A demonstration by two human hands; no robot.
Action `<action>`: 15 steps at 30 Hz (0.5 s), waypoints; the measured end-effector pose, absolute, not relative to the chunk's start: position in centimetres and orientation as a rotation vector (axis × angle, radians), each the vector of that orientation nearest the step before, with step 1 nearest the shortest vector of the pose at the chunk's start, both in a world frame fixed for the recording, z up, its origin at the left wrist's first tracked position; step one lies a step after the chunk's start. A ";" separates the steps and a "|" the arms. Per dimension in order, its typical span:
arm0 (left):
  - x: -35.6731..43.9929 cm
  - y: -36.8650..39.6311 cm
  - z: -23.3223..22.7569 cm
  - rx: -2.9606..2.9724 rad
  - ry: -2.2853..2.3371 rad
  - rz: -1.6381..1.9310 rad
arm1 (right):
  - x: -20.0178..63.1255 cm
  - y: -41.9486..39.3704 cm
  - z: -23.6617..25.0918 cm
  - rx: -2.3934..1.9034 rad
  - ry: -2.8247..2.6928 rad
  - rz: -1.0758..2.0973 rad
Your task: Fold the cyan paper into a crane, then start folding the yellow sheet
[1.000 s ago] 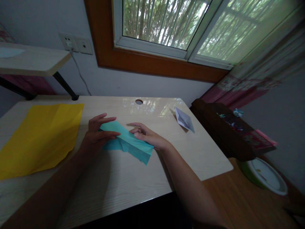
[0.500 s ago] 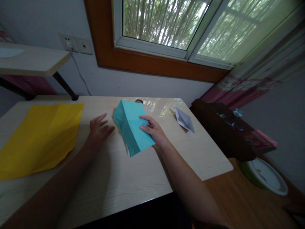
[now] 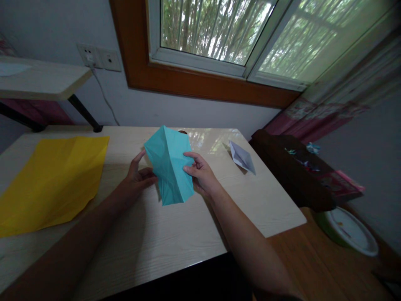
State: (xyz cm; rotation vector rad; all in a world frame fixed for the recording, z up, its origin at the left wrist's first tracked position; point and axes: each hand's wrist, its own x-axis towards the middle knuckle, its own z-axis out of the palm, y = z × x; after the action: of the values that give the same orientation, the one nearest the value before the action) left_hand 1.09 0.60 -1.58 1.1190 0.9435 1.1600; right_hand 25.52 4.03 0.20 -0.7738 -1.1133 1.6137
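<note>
A folded sheet of turquoise paper [image 3: 171,165], with creases and a ridge down its middle, is held up over the table. My right hand [image 3: 203,171] pinches its right side, thumb in front and the other fingers partly hidden behind. At the paper's left edge is my left hand [image 3: 138,173], fingers curved and apart; its index fingertip and thumb reach the edge, but I cannot tell whether they grip it.
A large yellow sheet [image 3: 59,179] lies on the table [image 3: 175,234] at left. A folded white paper [image 3: 242,156] stands at right. Behind are a raised shelf [image 3: 44,79] and a plugged-in cable [image 3: 105,94]. A dark cabinet [image 3: 291,171] and a round bin [image 3: 347,232] stand beyond the right edge.
My left hand has moved right, up to the turquoise paper's edge. The paper has turned so that more of its left face shows. My right hand keeps its pinch.
</note>
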 end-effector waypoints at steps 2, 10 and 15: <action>0.9 0.8 -1.3 1.084 0.946 1.234 | 25.5 4.3 0.0 -0.807 -1.136 1.573; -0.3 1.2 -1.4 1.269 1.238 1.235 | 25.1 4.5 -0.1 -0.891 -1.157 1.509; -0.7 1.1 -1.4 1.388 1.330 1.277 | 25.2 4.5 -0.4 -0.930 -1.257 1.471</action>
State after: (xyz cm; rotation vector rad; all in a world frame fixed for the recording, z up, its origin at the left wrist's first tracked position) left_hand -0.72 1.13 -1.40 1.3878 1.3296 1.2768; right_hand 25.21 4.50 -0.41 -0.9302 -1.2572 1.4710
